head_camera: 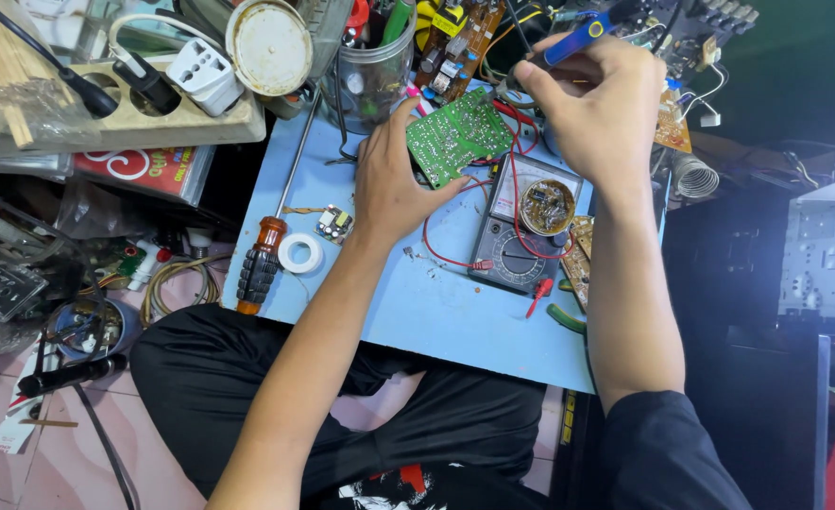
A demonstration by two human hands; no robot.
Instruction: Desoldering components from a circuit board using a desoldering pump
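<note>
Head view shows us a good deal that is hidden: the tip of the blue-handled soldering iron disappears behind the right hand, so we cannot see where it meets the green circuit board, and the left hand covers the board's near left edge. The far clutter of brown boards and wires runs off the top of the frame, and the grey metal case at the right is cut by the edge and washed out by glare.

The green board is flat, rectangular and speckled with pale solder points, tilted up on the light blue tabletop, toward its far edge. Just beside it lies a dark multimeter with a round tin of dull, crusted flux resting on its face, and thin red leads loop around both. A screwdriver with an orange and black ribbed handle lies at the left edge, next to a white ring of tape. A clear glass jar holds pens and tools.

Our left hand lies palm down, fingers spread and pressing on the board to steady it. Our right hand is curled in a pen-like pinch around the iron's handle, wrist bent above the board's far corner.
</note>
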